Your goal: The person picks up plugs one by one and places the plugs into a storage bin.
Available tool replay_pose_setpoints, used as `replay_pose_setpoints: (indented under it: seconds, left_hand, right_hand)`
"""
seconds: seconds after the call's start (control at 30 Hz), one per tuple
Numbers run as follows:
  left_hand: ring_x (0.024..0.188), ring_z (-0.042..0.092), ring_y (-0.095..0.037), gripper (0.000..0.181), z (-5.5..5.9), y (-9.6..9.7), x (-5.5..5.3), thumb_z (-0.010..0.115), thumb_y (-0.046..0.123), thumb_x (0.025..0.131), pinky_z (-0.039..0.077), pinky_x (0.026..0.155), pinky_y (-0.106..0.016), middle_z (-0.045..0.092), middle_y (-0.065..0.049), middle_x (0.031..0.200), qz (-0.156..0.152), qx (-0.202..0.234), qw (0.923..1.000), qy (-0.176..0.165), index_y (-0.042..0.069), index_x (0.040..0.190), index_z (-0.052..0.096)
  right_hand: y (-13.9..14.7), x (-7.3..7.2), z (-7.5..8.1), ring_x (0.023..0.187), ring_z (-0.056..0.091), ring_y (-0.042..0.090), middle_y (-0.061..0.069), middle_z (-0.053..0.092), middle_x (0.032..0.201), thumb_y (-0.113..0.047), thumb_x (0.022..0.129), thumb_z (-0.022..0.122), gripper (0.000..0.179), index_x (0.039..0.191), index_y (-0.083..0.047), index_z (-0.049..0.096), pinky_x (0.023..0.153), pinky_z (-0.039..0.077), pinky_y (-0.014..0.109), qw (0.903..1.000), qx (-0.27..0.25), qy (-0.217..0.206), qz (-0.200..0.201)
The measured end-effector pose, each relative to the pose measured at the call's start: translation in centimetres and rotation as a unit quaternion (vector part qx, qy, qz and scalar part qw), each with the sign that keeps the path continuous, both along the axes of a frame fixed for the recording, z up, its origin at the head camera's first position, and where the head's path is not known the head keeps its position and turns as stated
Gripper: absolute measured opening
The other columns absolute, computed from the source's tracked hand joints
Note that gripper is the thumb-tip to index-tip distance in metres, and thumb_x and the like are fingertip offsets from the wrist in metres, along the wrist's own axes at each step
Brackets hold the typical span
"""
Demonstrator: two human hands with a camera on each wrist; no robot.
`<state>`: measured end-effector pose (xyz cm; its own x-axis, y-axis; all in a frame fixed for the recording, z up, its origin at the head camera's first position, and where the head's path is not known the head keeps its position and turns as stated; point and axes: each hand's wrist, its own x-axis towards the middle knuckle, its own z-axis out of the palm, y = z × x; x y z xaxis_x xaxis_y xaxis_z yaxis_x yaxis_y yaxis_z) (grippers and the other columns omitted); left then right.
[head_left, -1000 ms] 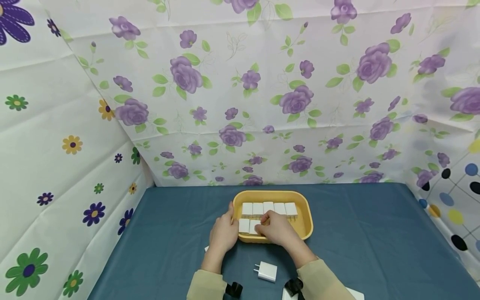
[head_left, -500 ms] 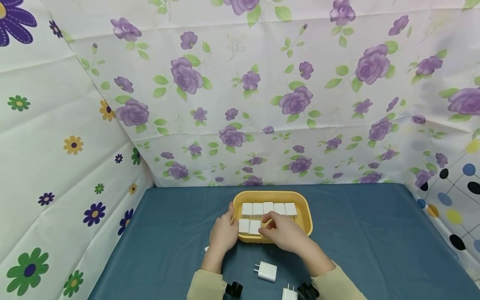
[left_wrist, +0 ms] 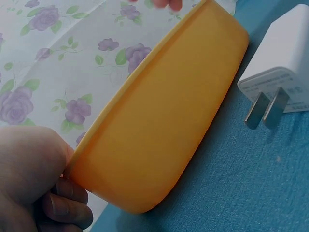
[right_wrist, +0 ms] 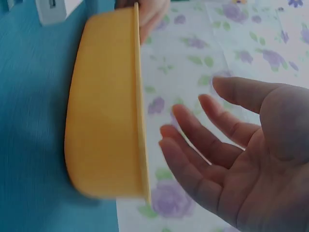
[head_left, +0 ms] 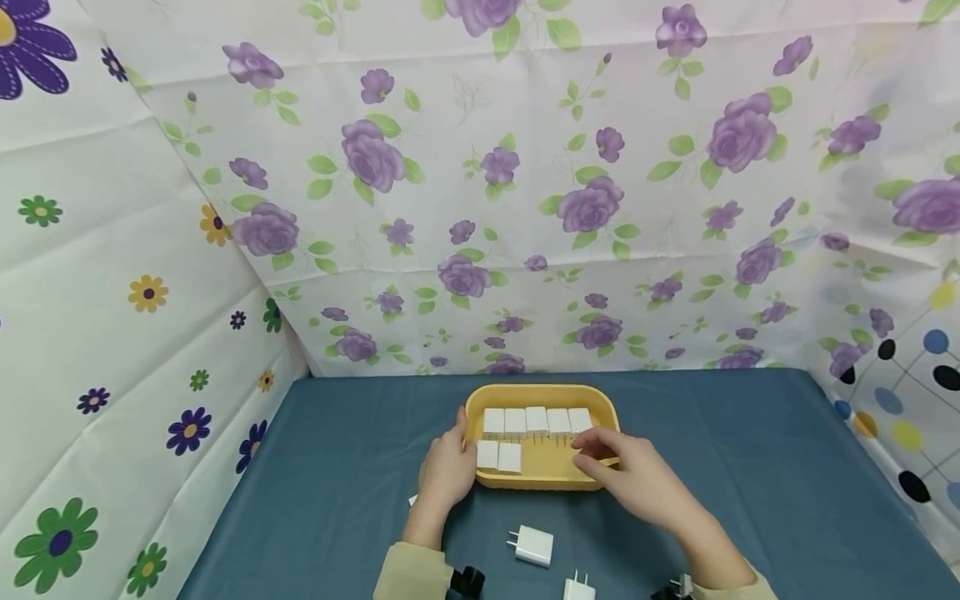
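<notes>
My left hand [head_left: 447, 461] grips the left end of a yellow plastic tray [head_left: 609, 410]. In the left wrist view its thumb lies at the rim and its fingers curl against the outer wall. Inside the tray, several white plug chargers [head_left: 536, 420] form a back row with prongs toward me. Two more chargers [head_left: 498, 457] sit side by side at the front left. My right hand [head_left: 637, 477] hovers over the tray's right front, holding nothing. The right wrist view shows its fingers [right_wrist: 198, 135] spread and loosely bent.
On the blue cloth [head_left: 360, 450] in front of the tray lies a white charger [head_left: 534, 546], prongs to the left. Another charger [head_left: 579, 587] is nearer me, prongs pointing away. A white edge [head_left: 412, 500] shows beside my left wrist. Flowered sheets [head_left: 480, 208] stand behind and at both sides.
My right hand has moved right, from beside the front chargers to the tray's right end, with its fingers spreading. My left hand keeps its grip on the tray.
</notes>
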<state>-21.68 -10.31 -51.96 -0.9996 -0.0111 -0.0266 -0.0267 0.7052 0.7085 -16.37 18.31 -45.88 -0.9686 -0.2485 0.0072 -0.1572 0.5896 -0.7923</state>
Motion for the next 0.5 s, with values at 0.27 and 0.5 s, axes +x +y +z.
replay_pose_setpoints:
  seconds: [0.27, 0.5]
  left_hand:
    - [0.048, 0.038, -0.021, 0.062, -0.1, 0.0, 0.2, 0.053, 0.014, 0.107, 0.030, 0.049, -0.038, 0.066, -0.023, 0.081, 0.002, 0.000, 1.0000, -0.002, 0.006, 0.166, 0.038]
    - [0.055, 0.050, -0.021, 0.063, 0.0, 0.0, 0.1, 0.054, 0.012, 0.105, 0.034, 0.052, -0.039, 0.074, -0.024, 0.103, 0.004, 0.000, 1.0000, 0.009, 0.005, 0.166, 0.039]
  right_hand:
    - [4.4, 1.1, -0.2, 0.093, 0.068, 0.011, -0.005, 0.075, 0.105, -0.034, 0.106, 0.069, 0.023, 0.123, -0.019, 0.074, 0.079, 0.056, 0.031, 0.9997, 0.023, -0.009, 0.001]
    - [7.6, 1.9, -1.2, 0.091, 0.070, 0.015, -0.002, 0.074, 0.108, -0.027, 0.107, 0.068, 0.027, 0.129, -0.013, 0.072, 0.073, 0.056, 0.030, 0.9982, 0.040, -0.031, 0.031]
